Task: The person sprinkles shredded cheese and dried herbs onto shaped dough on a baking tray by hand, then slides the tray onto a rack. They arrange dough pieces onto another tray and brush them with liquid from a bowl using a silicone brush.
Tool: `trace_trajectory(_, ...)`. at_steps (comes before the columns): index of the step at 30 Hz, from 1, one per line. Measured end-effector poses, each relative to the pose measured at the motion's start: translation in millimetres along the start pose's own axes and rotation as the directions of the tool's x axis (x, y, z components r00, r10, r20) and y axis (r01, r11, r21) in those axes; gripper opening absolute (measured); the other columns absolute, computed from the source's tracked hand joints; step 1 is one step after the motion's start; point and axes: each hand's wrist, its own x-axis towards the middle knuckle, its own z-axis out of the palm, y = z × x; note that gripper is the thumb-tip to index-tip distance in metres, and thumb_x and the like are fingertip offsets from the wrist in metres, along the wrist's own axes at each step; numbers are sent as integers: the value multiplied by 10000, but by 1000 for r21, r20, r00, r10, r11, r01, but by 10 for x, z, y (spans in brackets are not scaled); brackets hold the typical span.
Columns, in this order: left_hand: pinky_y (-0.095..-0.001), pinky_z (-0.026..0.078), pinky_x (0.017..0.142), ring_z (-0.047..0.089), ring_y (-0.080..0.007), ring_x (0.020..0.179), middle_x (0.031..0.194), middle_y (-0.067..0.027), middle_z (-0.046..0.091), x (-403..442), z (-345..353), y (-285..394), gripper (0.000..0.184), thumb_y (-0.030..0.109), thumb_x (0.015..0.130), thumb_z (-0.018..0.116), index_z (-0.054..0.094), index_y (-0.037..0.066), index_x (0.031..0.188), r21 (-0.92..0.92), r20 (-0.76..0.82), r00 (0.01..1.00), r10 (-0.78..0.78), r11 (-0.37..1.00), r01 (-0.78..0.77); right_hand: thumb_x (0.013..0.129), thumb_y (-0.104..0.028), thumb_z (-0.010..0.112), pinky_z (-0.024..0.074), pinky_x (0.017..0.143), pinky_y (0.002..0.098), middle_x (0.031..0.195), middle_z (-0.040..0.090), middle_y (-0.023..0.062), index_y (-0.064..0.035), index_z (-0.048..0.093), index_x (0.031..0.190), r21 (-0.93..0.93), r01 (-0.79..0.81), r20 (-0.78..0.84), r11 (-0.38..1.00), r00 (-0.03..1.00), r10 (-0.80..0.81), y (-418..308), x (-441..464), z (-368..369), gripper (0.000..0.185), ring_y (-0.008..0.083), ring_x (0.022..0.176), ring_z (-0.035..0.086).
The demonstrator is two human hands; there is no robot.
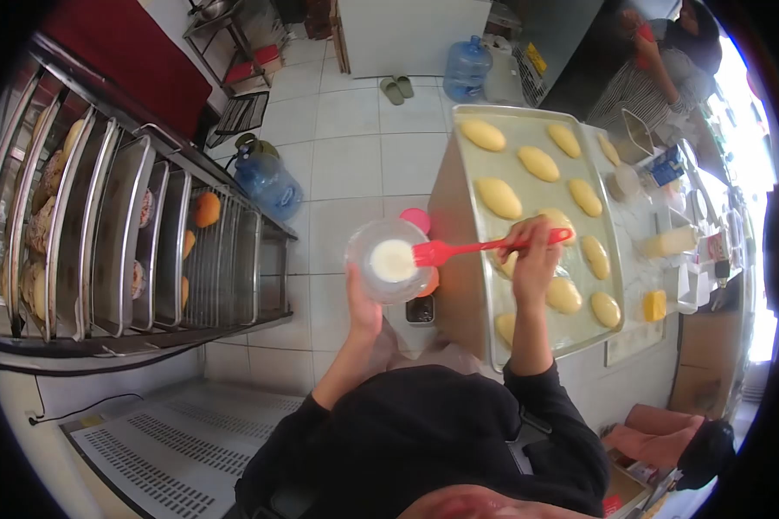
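My left hand [365, 308] is closed around the side of a clear bowl [360, 270] with a pool of white liquid [393, 260] at its bottom. In my right hand [532, 259] is the handle of a red pastry brush [471, 247]. The brush's head reaches over the bowl's right side, at the edge of the liquid. Below and around my right hand, a large metal baking tray [528, 208] carries several oval pieces of pale yellow dough [498, 198]. Those nearest me look glossy, and my right hand partly hides some of them.
On the left stands a metal rack [273, 227] of trays with baked buns. Blue water jugs [467, 67] and green slippers [396, 89] are on the tiled floor. Containers and a yellow block [655, 305] lie on the right counter. Another person [666, 69] is at upper right.
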Motion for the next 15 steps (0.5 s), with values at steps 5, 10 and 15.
trace_trajectory(5, -334, 251, 1016, 345, -185, 1207, 1311, -73, 363, 414, -386, 448, 520, 387, 933, 298, 263, 53, 1329, 159, 62, 998, -26, 987, 16, 933, -298, 361, 437, 435, 224, 664, 471, 78, -16, 404, 731, -172, 79, 154, 982, 987, -53, 332, -232, 995, 349, 126, 509, 526)
trace_trajectory(10, -299, 279, 982, 350, -172, 1179, 1275, -92, 363, 650, -575, 708, 522, 373, 922, 358, 276, 28, 1305, 101, 67, 994, -89, 992, 82, 925, -281, 388, 432, 439, 201, 685, 465, 65, -9, 422, 712, -215, 41, 127, 976, 992, -13, 356, -227, 1331, 347, 101, 505, 523)
trace_trajectory(15, -305, 291, 977, 367, -173, 1172, 1275, -87, 370, 924, -687, 689, 515, 378, 923, 352, 284, 33, 1300, 44, 100, 988, -118, 993, 114, 932, -288, 374, 430, 436, 204, 685, 470, 67, -23, 422, 715, -156, -29, 32, 987, 999, 34, 420, -120, 1470, 345, 117, 501, 532)
